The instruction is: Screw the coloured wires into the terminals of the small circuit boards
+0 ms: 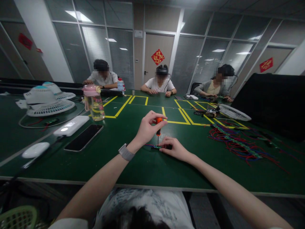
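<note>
Green tabletop (154,171) marked with yellow tape (124,106), a pink-lidded bottle (93,103) standing upright on its left half.
Left of the bottle sit white-and-teal fans (38,95), close together; on the near side of it lie a white rectangular device (76,124), then a dark-screened phone (84,137), and farther toward the near left a white oval object (35,150). Beyond the bottle and slightly right stands a smaller red-topped bottle (120,85). To its right and nearer the front edge is a small circuit board (156,147); well off to its right spread wired green boards (234,141), red and blue leads tangled, with a white round grille (234,112) behind them.
</note>
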The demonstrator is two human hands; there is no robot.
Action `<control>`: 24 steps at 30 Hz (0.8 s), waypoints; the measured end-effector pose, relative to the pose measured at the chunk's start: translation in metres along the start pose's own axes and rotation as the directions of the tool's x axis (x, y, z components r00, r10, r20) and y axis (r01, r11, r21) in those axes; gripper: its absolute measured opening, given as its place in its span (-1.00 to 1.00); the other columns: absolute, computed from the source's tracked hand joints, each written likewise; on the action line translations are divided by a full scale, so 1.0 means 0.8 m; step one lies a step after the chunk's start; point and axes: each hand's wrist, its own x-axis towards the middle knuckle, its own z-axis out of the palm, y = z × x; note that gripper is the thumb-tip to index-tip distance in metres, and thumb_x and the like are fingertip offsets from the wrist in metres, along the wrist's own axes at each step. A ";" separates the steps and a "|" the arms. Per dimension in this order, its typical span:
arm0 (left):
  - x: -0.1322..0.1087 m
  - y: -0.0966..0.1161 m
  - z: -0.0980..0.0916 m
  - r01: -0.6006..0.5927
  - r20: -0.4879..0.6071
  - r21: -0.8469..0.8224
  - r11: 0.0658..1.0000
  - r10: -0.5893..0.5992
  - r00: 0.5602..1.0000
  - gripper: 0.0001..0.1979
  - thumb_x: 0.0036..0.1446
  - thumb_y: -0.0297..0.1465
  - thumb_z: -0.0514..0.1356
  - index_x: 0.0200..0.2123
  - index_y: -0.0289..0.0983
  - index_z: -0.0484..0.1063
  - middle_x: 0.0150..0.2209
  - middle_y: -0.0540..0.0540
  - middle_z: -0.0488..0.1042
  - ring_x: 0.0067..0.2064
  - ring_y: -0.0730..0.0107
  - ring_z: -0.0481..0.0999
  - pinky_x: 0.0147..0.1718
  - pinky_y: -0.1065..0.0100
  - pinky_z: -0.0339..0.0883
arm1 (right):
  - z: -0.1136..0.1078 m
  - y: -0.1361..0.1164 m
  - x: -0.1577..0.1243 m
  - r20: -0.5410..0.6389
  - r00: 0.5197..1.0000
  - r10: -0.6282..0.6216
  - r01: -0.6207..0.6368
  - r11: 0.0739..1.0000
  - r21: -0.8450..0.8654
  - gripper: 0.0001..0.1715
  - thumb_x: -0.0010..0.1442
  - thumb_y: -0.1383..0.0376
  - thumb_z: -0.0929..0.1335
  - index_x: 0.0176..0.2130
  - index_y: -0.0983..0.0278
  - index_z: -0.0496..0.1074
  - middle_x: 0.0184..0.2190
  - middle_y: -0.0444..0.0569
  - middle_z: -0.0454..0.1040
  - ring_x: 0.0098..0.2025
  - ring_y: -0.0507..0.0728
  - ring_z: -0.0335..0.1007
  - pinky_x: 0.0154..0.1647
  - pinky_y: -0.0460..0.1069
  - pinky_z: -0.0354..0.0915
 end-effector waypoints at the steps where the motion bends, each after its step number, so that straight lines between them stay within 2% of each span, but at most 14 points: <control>1: -0.001 0.000 0.000 -0.010 -0.018 0.020 1.000 0.010 1.000 -0.86 0.04 -0.35 0.31 -0.29 -0.24 0.58 -0.29 -0.06 0.37 -0.25 0.43 0.44 -0.32 0.44 0.38 | 0.000 -0.001 0.000 0.001 1.000 0.002 -0.002 1.000 -0.002 -0.77 0.14 0.24 0.42 -0.20 0.28 0.59 -0.38 -0.04 0.43 -0.40 0.04 0.35 -0.36 -0.05 0.32; 4: -0.002 0.000 0.001 -0.026 -0.034 0.044 0.999 0.028 0.999 -0.82 0.18 -0.32 0.18 -0.24 -0.21 0.58 -0.22 -0.08 0.36 -0.21 0.43 0.44 -0.26 0.43 0.38 | -0.001 -0.002 0.000 0.003 1.000 0.007 -0.007 1.000 -0.001 -0.76 0.14 0.23 0.42 -0.19 0.27 0.59 -0.38 -0.05 0.42 -0.41 0.04 0.35 -0.36 -0.05 0.31; 6: -0.001 0.002 0.000 -0.015 -0.006 -0.012 1.000 0.015 1.000 -0.74 0.25 -0.35 0.08 -0.18 -0.23 0.57 -0.15 -0.12 0.41 -0.16 0.40 0.47 -0.21 0.41 0.39 | 0.000 -0.002 0.000 0.002 1.000 0.006 -0.006 1.000 0.001 -0.76 0.14 0.22 0.42 -0.19 0.27 0.59 -0.38 -0.05 0.42 -0.41 0.04 0.35 -0.35 -0.04 0.32; 8: 0.001 0.004 0.000 0.039 0.050 -0.125 0.991 -0.033 0.998 -0.73 0.26 -0.36 0.06 -0.12 -0.27 0.54 -0.15 -0.15 0.49 -0.15 0.36 0.52 -0.19 0.35 0.42 | 0.000 -0.003 -0.001 -0.003 1.000 0.003 -0.003 1.000 0.006 -0.76 0.15 0.21 0.41 -0.20 0.28 0.59 -0.37 -0.04 0.42 -0.41 0.04 0.35 -0.34 -0.04 0.32; 10: 0.002 0.004 0.000 0.097 0.071 -0.197 0.976 -0.085 0.994 -0.74 0.22 -0.34 0.12 -0.10 -0.31 0.52 -0.24 -0.14 0.55 -0.21 0.34 0.55 -0.22 0.32 0.43 | 0.000 -0.003 -0.001 -0.004 1.000 -0.002 0.002 1.000 0.006 -0.76 0.17 0.22 0.39 -0.20 0.29 0.59 -0.37 -0.03 0.44 -0.40 0.04 0.36 -0.35 -0.04 0.32; 12: 0.002 0.002 0.002 0.098 0.031 -0.172 0.980 -0.094 0.995 -0.78 0.15 -0.34 0.21 -0.18 -0.31 0.54 -0.30 -0.10 0.55 -0.28 0.37 0.53 -0.27 0.35 0.41 | 0.001 -0.003 -0.001 -0.011 1.000 -0.002 0.002 1.000 0.002 -0.77 0.18 0.23 0.39 -0.22 0.29 0.58 -0.36 -0.02 0.45 -0.40 0.05 0.37 -0.36 -0.04 0.31; 14: 0.000 0.000 0.003 0.050 -0.028 -0.092 0.995 -0.052 0.998 -0.86 0.08 -0.35 0.28 -0.30 -0.29 0.55 -0.32 -0.07 0.50 -0.29 0.41 0.49 -0.31 0.41 0.38 | 0.002 -0.002 -0.001 -0.030 1.000 0.007 -0.007 1.000 -0.006 -0.79 0.16 0.23 0.40 -0.24 0.29 0.59 -0.39 -0.03 0.46 -0.41 0.05 0.37 -0.37 -0.05 0.31; 16: -0.002 -0.001 0.004 0.007 -0.058 -0.015 1.000 -0.008 0.998 -0.88 0.09 -0.34 0.27 -0.35 -0.27 0.55 -0.31 -0.06 0.43 -0.26 0.42 0.46 -0.32 0.43 0.36 | 0.003 -0.001 -0.001 -0.057 0.998 0.019 -0.020 1.000 -0.012 -0.81 0.12 0.24 0.42 -0.28 0.30 0.58 -0.43 -0.05 0.46 -0.43 0.04 0.37 -0.38 -0.05 0.30; 20: -0.005 0.000 0.003 -0.027 -0.037 0.056 0.998 0.030 0.999 -0.75 0.26 -0.38 0.06 -0.21 -0.22 0.56 -0.18 -0.10 0.40 -0.14 0.39 0.44 -0.19 0.41 0.36 | 0.004 -0.003 -0.002 -0.091 0.994 0.056 -0.057 0.998 -0.009 -0.85 0.07 0.25 0.45 -0.35 0.31 0.53 -0.48 -0.09 0.46 -0.48 0.02 0.33 -0.42 -0.07 0.28; 22: -0.005 0.000 0.002 -0.034 0.002 0.022 0.999 0.033 0.999 -0.70 0.28 -0.43 0.01 -0.13 -0.22 0.55 -0.09 -0.12 0.44 -0.06 0.36 0.45 -0.10 0.38 0.35 | 0.003 -0.006 -0.002 -0.098 0.992 0.077 -0.078 0.997 -0.011 -0.85 0.09 0.24 0.43 -0.38 0.30 0.48 -0.50 -0.10 0.46 -0.49 0.01 0.32 -0.44 -0.08 0.27; 24: -0.005 0.000 0.002 -0.008 0.021 -0.048 0.999 0.009 1.000 -0.71 0.27 -0.43 0.03 -0.07 -0.23 0.52 -0.04 -0.13 0.47 -0.04 0.34 0.47 -0.10 0.37 0.36 | 0.002 -0.008 -0.003 -0.096 0.992 0.081 -0.083 0.996 -0.016 -0.85 0.11 0.24 0.41 -0.39 0.30 0.46 -0.51 -0.10 0.45 -0.49 0.01 0.31 -0.44 -0.08 0.27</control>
